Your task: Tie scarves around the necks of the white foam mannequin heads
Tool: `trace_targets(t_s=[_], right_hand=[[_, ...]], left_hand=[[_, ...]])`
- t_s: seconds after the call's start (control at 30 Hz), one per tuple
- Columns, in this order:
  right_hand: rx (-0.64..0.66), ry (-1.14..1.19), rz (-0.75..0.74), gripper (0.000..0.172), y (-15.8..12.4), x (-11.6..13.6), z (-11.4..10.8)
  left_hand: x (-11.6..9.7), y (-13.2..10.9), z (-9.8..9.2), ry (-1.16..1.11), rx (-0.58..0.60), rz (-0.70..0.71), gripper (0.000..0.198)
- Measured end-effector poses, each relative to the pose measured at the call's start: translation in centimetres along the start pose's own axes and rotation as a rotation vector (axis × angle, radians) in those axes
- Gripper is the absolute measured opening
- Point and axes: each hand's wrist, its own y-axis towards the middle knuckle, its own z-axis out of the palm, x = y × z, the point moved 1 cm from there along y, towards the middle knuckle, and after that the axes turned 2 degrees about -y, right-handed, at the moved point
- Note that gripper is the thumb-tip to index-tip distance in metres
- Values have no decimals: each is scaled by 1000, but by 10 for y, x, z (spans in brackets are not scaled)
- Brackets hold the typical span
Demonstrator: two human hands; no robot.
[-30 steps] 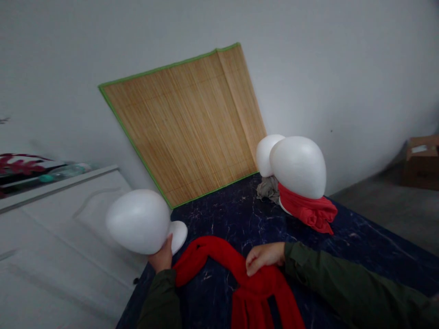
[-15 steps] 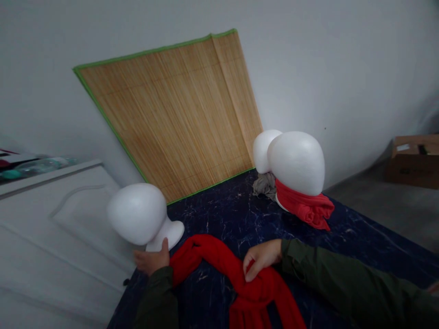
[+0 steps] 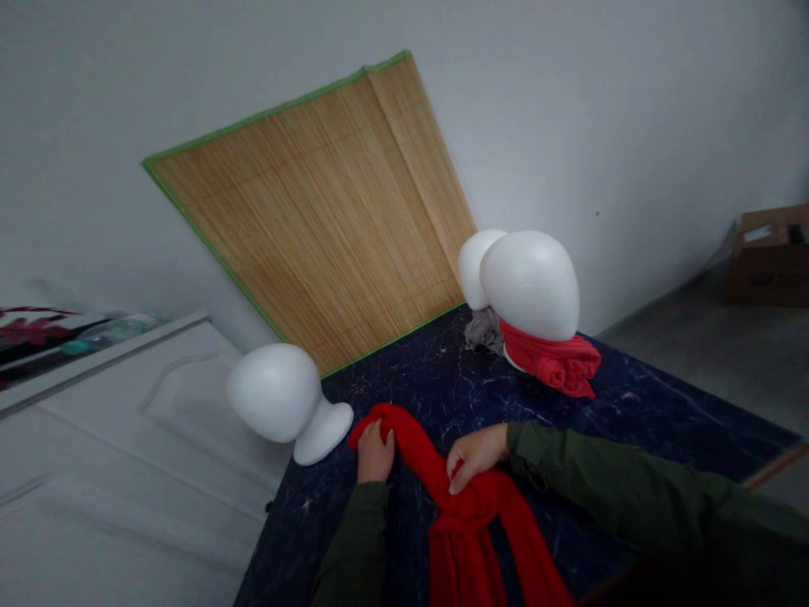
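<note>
A bright red scarf lies on the dark blue marbled tabletop, its long ends running toward me past the lower edge of the view. My right hand pinches it where the cloth gathers into a knot-like bunch. At the scarf's far left bend, my left hand has its fingers closed on the fabric. Left of that hand stands a white mannequin head with a bare neck, tilted in view. Another mannequin head, at the right, wears a paler red scarf wrapped round its neck.
Behind the right head is a third white head with grey cloth at its neck. A green-edged bamboo mat leans on the wall. A white cabinet flanks the table at left; a cardboard box sits far right.
My left hand has left the base of the left mannequin head and moved right onto the red scarf, gripping its bend. My right hand keeps its pinch. The camera view has shifted slightly.
</note>
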Motion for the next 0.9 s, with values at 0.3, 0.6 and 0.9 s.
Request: trace_targets(t_s=[0.3, 0.6, 0.9], right_hand=[[-349, -109, -372, 33, -1, -5, 5], [-1384, -931, -702, 28, -84, 23, -19], [-2332, -416, -216, 52, -190, -49, -113]], left_hand=[[-43, 3, -10, -106, -112, 212, 46], [-29, -14, -1, -42, 130, 161, 56], [-77, -27, -30, -166, -118, 443, 42]])
